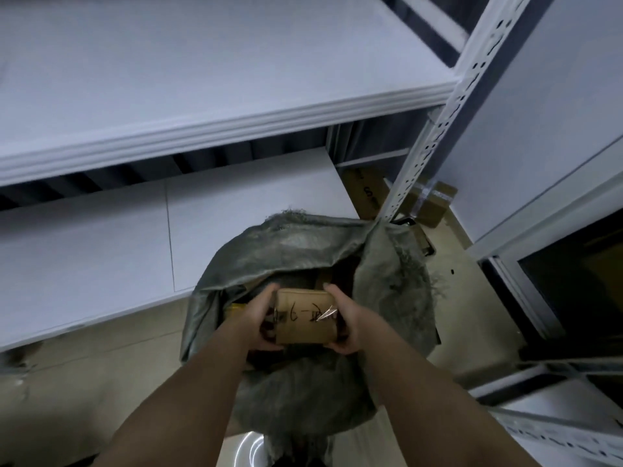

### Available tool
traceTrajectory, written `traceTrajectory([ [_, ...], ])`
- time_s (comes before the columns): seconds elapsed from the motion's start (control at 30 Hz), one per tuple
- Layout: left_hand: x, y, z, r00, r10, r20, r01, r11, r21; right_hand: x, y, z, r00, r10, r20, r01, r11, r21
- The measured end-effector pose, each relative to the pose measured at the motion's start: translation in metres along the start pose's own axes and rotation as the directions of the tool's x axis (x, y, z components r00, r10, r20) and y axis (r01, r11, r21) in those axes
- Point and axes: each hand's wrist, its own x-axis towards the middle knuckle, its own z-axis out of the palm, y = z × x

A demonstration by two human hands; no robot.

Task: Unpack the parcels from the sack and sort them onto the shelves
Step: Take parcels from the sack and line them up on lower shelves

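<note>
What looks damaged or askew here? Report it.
On the cardboard parcel held between the left hand and right hand, a strip of clear tape has peeled up. The sack's rim is frayed.

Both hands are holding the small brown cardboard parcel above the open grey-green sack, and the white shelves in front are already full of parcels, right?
Not quite. The head view shows the white shelves bare. The rest stands: the left hand and right hand hold the small brown cardboard parcel above the open grey-green woven sack.

Beige tiled floor (101,382), taped cardboard boxes (435,203) behind the post — white wall (539,112) beyond
</note>
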Motion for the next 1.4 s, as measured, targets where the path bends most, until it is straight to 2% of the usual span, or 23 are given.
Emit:
traceTrajectory([
  [0.37,-0.079,0.029,0.033,0.994,0.091,0.055,-0.093,0.995,0.035,-0.075,-0.026,-0.022,0.989,-0.138,0.047,0.141,0.988,-0.066],
  [0.53,-0.120,0.043,0.061,0.963,0.244,0.115,-0.255,0.962,0.096,-0.120,-0.033,-0.045,0.963,-0.268,0.029,0.269,0.963,-0.004],
  [0.7,-0.157,0.042,0.093,0.943,0.287,0.169,-0.313,0.937,0.155,-0.157,-0.017,-0.076,0.918,-0.395,-0.026,0.396,0.911,0.116],
  [0.83,-0.183,0.021,0.115,0.921,0.309,0.238,-0.364,0.900,0.239,-0.180,0.018,-0.095,0.869,-0.475,-0.135,0.492,0.859,0.145],
  [1.0,-0.210,-0.026,0.128,0.891,0.301,0.341,-0.418,0.838,0.351,-0.211,0.088,-0.110,0.830,-0.477,-0.288,0.541,0.814,0.211],
  [1.23,-0.256,-0.113,0.148,0.865,0.233,0.445,-0.443,0.770,0.459,-0.256,0.202,-0.130,0.819,-0.374,-0.434,0.536,0.768,0.350],
  [1.4,-0.295,-0.170,0.179,0.823,0.172,0.541,-0.493,0.689,0.531,-0.294,0.273,-0.159,0.772,-0.337,-0.539,0.593,0.686,0.420],
])
